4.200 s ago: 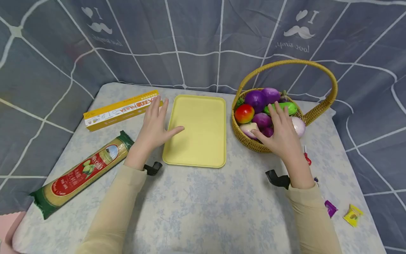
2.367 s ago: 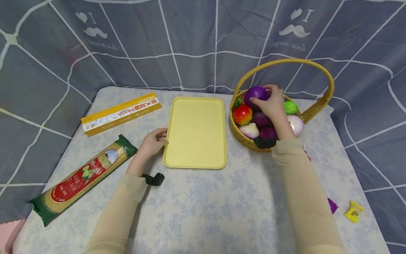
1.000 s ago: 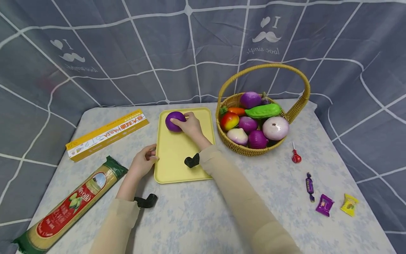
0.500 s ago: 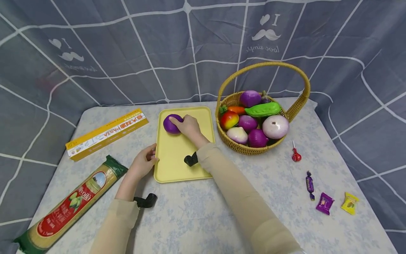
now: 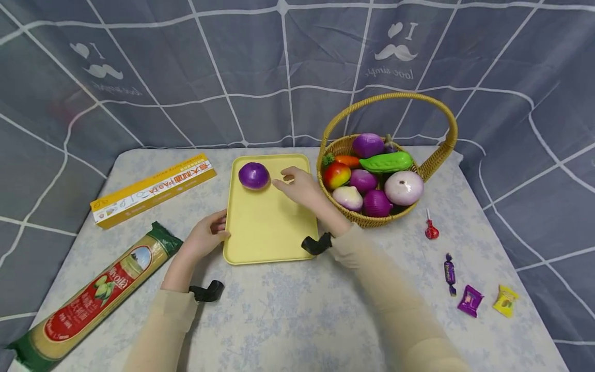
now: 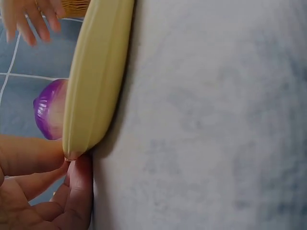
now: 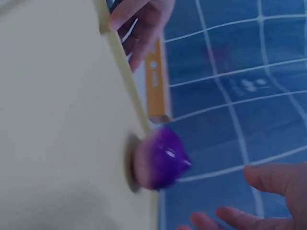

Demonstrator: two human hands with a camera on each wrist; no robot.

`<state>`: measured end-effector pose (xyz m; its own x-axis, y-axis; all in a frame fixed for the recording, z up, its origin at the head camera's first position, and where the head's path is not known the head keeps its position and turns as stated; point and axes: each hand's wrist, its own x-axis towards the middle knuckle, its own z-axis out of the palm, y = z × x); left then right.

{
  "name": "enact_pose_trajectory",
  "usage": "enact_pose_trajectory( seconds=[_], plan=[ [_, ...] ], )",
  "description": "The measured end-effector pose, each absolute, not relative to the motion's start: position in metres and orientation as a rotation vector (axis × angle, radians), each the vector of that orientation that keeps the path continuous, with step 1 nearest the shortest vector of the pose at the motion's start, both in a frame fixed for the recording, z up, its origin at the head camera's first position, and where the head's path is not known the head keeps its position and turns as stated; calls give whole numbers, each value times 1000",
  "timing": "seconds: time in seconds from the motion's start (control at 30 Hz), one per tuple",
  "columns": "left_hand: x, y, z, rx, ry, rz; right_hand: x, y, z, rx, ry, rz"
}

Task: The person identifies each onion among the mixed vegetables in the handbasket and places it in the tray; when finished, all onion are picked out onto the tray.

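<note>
A yellow tray point(image 5: 267, 227) lies mid-table, and my left hand point(image 5: 204, 236) pinches its left rim. In the left wrist view, the thumb point(image 6: 29, 155) is on one side of the tray edge point(image 6: 98, 72) and the fingers on the other. A glossy purple onion point(image 5: 253, 176) sits alone in the tray's far left corner; the right wrist view shows its pointed tip and pale underside point(image 7: 144, 163). My right hand point(image 5: 304, 191) hovers over the tray's right side, fingers loosely bent, holding nothing and apart from the onion.
A wicker basket point(image 5: 367, 222) with a tall handle stands right of the tray, filled with vegetables and fruit. At left lie a pasta box point(image 5: 155, 190) and a long spaghetti bag point(image 5: 93, 302). A red lollipop point(image 5: 432, 230) and several wrapped candies point(image 5: 470, 300) lie at right.
My right hand took the purple onion from the basket, set it in the tray, then let go and drew back rightward. My left hand came down onto the tray's left rim and stays there.
</note>
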<state>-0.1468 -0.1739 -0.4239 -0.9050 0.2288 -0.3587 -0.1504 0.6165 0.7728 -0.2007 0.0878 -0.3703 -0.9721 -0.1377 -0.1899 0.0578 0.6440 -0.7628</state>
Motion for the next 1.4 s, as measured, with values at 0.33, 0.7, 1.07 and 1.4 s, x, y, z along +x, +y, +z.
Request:
enact_pose_trajectory(
  seconds=[0.33, 0.7, 1.07, 1.4],
  plan=[
    [-149, -173, -422, 54, 2453, 1179, -150, 189, -328, 116, 2719, -1530],
    [-147, -174, -426, 48, 2439, 1218, -185, 257, -310, 430, 2881, -1480],
    [-149, -177, -433, 71, 2437, 1248, -228, 263, -321, 410, 2834, -1387],
    [-147, -177, -434, 69, 2448, 1245, -250, 255, -336, 450, 2817, -1280]
  ],
)
